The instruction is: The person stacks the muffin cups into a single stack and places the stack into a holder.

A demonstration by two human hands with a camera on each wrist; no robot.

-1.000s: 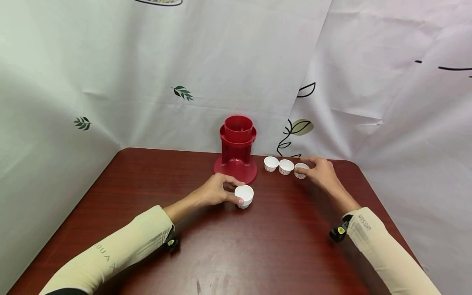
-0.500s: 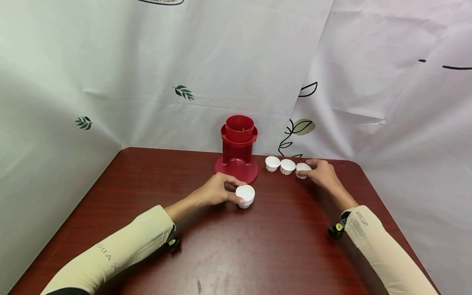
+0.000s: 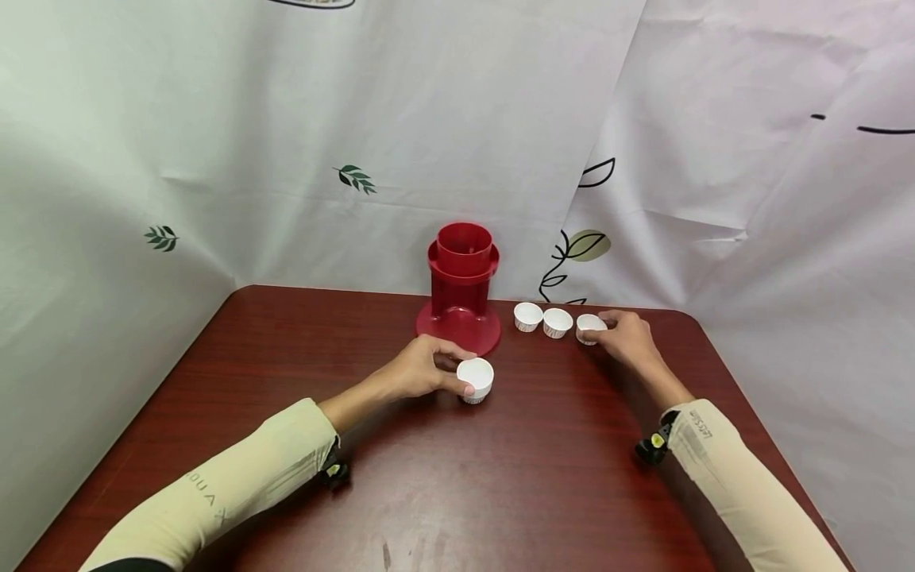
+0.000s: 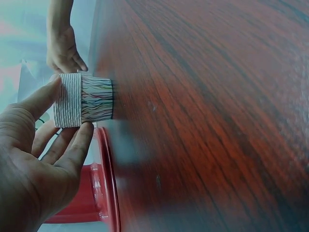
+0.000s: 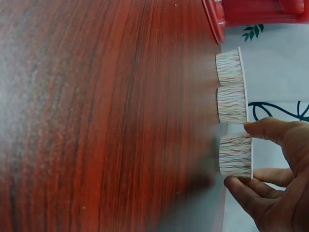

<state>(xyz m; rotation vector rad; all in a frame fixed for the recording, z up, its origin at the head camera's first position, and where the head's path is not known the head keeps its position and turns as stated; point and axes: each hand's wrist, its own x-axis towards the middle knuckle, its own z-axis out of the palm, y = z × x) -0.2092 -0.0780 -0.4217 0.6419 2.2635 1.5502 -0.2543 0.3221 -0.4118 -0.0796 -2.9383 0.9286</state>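
My left hand (image 3: pixel 422 369) pinches a stack of nested white paper baking cups (image 3: pixel 475 375) between thumb and fingers, low over the middle of the table. In the left wrist view, several rims are layered on the stack (image 4: pixel 96 99), whose lowest wall has wavy coloured lines. At the far right, my right hand (image 3: pixel 632 343) holds a single baking cup (image 3: pixel 589 325) by its sides, thumb and fingers on opposite sides in the right wrist view. Two more cups, one left (image 3: pixel 528 317) and one beside it (image 3: pixel 557 323), stand upright to its left, a small gap apart from the held one.
A red plastic stand (image 3: pixel 461 294) with a round base and cylindrical top stands at the back, just beyond the left hand. The dark red wooden table (image 3: pixel 486 492) ends at a white printed cloth (image 3: pixel 400 119) behind.
The right thumb and fingers have settled around the end cup, which has shifted slightly right, opening a gap to its neighbour. My left hand and the stack stay in place.
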